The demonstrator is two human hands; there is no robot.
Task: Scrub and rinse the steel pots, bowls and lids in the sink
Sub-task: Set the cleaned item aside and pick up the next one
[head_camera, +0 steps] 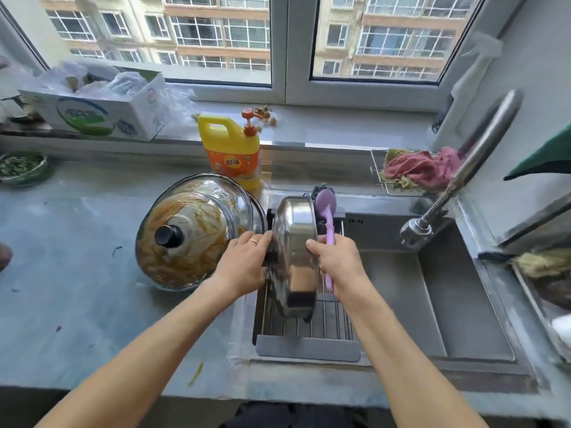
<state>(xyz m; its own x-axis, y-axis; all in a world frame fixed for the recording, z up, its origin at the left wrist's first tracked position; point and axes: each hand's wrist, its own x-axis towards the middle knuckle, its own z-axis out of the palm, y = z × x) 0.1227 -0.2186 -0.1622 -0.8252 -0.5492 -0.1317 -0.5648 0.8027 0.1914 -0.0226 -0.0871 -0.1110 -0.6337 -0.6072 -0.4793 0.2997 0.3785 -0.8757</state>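
you are mid-scrub: your left hand (247,257) grips the steel pot (295,254) on edge over the sink rack (309,329), your right hand (336,261) clutches the purple brush (327,211); next, work its inside.

Glossy steel pot (295,254), smooth lilac plastic brush (327,220), greasy glass lid (194,230), matt steel sink (432,288)
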